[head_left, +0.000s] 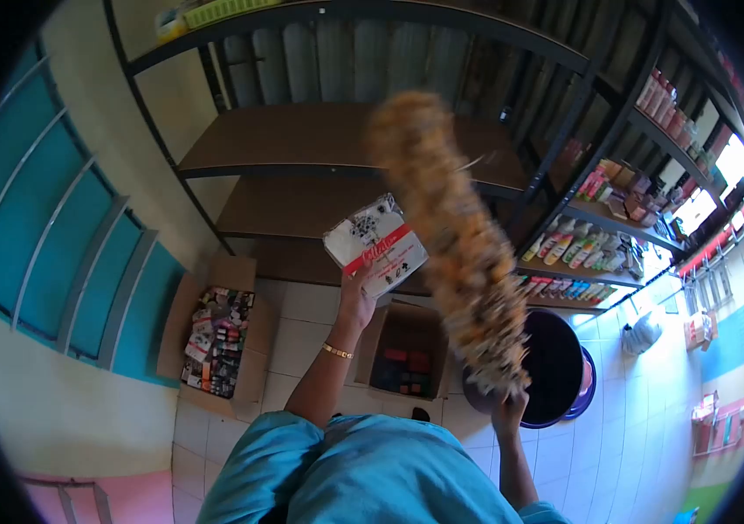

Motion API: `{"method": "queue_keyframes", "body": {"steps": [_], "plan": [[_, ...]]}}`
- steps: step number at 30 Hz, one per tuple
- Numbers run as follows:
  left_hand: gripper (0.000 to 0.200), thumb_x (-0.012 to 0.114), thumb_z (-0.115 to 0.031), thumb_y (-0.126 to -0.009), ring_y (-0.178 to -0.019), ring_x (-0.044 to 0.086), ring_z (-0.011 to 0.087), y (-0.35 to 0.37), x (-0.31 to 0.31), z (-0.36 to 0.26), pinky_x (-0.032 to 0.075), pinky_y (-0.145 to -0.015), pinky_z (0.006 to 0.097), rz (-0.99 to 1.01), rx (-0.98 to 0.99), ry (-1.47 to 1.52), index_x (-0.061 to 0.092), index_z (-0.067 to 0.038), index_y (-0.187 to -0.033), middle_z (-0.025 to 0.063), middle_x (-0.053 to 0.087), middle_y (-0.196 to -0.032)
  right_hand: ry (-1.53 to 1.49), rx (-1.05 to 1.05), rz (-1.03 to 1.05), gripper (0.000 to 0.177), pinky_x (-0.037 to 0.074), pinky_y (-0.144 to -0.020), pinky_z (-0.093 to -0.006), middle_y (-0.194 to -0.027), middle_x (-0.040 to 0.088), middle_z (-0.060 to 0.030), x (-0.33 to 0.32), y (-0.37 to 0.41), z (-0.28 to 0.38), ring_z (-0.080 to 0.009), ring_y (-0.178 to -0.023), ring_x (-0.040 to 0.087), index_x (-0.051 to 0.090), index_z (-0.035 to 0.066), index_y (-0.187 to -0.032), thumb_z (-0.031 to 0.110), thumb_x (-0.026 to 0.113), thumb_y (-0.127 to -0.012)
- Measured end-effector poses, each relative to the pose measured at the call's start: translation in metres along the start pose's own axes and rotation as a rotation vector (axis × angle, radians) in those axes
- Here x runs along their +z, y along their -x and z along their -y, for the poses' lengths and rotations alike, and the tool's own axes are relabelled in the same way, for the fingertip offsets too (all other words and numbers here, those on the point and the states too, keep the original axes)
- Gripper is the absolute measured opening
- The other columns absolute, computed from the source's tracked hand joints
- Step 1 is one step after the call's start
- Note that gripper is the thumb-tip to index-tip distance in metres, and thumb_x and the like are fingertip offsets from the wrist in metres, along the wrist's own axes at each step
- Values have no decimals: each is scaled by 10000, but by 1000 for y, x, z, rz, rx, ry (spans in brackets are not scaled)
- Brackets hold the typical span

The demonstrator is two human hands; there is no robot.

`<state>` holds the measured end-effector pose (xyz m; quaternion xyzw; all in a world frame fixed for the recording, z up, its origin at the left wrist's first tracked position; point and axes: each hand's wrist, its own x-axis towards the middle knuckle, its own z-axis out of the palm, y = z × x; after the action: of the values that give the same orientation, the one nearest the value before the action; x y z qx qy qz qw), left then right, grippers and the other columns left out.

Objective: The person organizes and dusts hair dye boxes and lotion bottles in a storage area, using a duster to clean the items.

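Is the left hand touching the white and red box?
Touching. The head view shows the left hand gripping the white and red box from below, with no gap between them.

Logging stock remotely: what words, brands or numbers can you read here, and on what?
Packet in the left hand: white script word on a red band, too blurred to read.
Shelf bottles: labels too small to read.
Goods in the floor carton: too small to read.
Duster in the right hand: no text.

A small shop: metal shelves [337, 140] stocked with packaged goods [577, 249].
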<state>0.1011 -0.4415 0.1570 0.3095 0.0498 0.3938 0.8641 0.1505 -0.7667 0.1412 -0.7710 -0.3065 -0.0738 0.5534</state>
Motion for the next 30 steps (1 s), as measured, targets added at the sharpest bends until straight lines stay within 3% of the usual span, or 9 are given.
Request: {"method": "queue_keyframes", "body": {"steps": [5,9,13,15,16,19,23,26,30], "plan": [[430,472,-330,-860,-1089,488,254,10,2,-43,443,-861,419,-48,0,62,416,-82,-1206,81,502,-1181,104,-59,119,74,399,-490,-294,-645,573,-119,27,13,0,-184,-536,553,570,10,-767,42,504,-754],[502,431,-399,-863,-1129,460,276,25,-1,-72,411,-903,449,200,-112,342,393,-85,-1253,110,477,-1231,-350,387,91,104,400,-494,-291,-647,571,-36,36,-5,3,-124,-549,524,574,13,-855,83,510,-813],[514,407,-428,-869,-1143,441,295,18,9,-80,384,-922,483,263,-112,541,381,-103,-1266,108,462,-1243,-2,-214,245,69,367,-482,-261,-633,514,26,54,43,-20,-89,-545,466,555,13,-815,55,501,-823],[510,394,-431,-875,-1160,420,298,14,4,-82,337,-960,505,454,-206,839,383,-102,-1264,103,455,-1251,69,-74,242,79,374,-482,-252,-596,512,5,47,27,20,-111,-514,474,542,7,-744,43,496,-798],[490,398,-412,-882,-1136,446,301,19,23,-88,361,-945,507,225,-118,384,386,-96,-1257,117,455,-1246,109,-2,238,93,378,-482,-248,-577,511,-6,43,12,38,-121,-499,478,535,4,-708,37,494,-785],[487,421,-398,-880,-1108,470,308,23,41,-84,376,-934,507,213,-102,272,381,-88,-1255,119,462,-1237,-207,283,98,128,403,-556,-251,-690,577,-48,34,-17,43,-111,-606,519,590,-10,-842,40,514,-753],[460,502,-290,-852,-1088,486,300,4,25,-67,391,-935,470,139,61,22,383,-53,-1228,125,476,-1209,-121,48,128,217,450,-570,-296,-724,594,-156,6,-11,35,-254,-614,591,595,-1,-888,51,534,-687],[491,567,-217,-805,-1086,492,274,5,3,-57,405,-929,431,410,-210,548,383,-40,-1224,124,487,-1190,226,-63,328,296,479,-645,-347,-813,608,-199,-2,-2,51,-346,-765,606,586,6,-956,33,527,-668],[550,597,-206,-779,-1065,503,259,12,36,-51,423,-910,411,115,67,-31,364,-39,-1248,120,488,-1188,77,-106,31,242,474,-601,-320,-769,611,-185,2,-31,28,-293,-654,624,600,6,-910,17,526,-679]]}}
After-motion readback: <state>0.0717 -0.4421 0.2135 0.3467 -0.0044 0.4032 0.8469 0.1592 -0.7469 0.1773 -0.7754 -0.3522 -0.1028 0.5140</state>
